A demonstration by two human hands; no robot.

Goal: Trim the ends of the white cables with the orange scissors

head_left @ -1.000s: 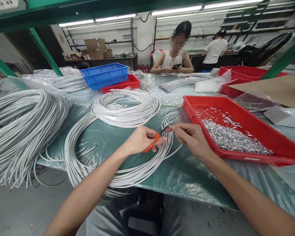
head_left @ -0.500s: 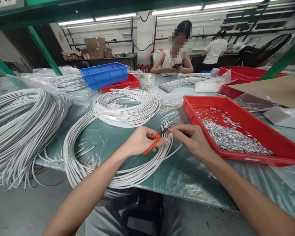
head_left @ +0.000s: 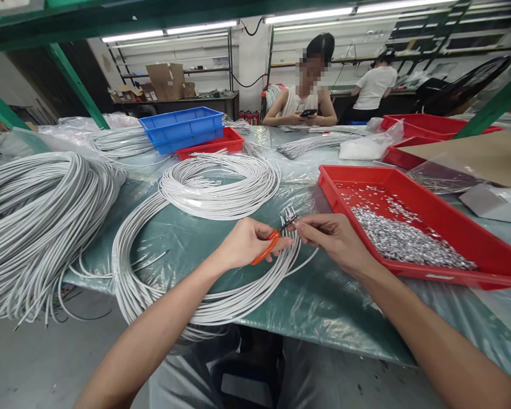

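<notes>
My left hand (head_left: 244, 243) grips small orange-handled snips (head_left: 267, 247), with the blades pointing right at a cable end. My right hand (head_left: 334, 240) pinches that thin grey cable end (head_left: 290, 218) just at the blade tips. Both hands hover over a large loose coil of grey cables (head_left: 132, 267) that lies on the plastic-covered green table (head_left: 323, 307). A second, tighter coil (head_left: 221, 184) lies just beyond the hands.
A red tray (head_left: 472, 238) with several small metal pieces sits at my right. A thick cable bundle (head_left: 34, 216) hangs off the table's left. Blue and red trays (head_left: 183, 128) stand at the back. A person (head_left: 304, 99) sits across holding a phone; another works further back.
Nothing much: both hands stay at the cable end with the snips, shifting only a few pixels.
</notes>
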